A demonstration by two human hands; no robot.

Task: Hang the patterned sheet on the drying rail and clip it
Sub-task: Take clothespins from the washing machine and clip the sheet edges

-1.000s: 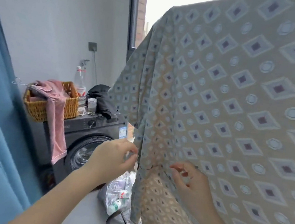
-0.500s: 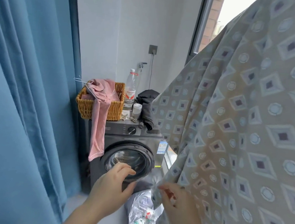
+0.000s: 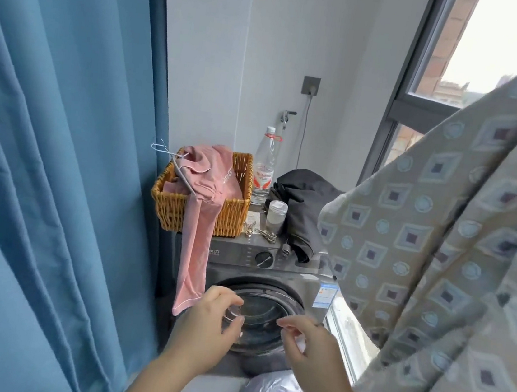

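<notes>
Two hands near the washer (image 3: 273,272), left hand (image 3: 205,329) pinching a clip (image 3: 234,311), right hand (image 3: 313,352) fingers curled, thumb and forefinger touching, sheet (image 3: 455,252) hanging right

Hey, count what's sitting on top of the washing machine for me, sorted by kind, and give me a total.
Wicker basket: 1
Plastic bottle: 1
Small white-lidded jar: 1
Metal clips: 2 I can make out
Dark garment: 1
Total: 6
</notes>
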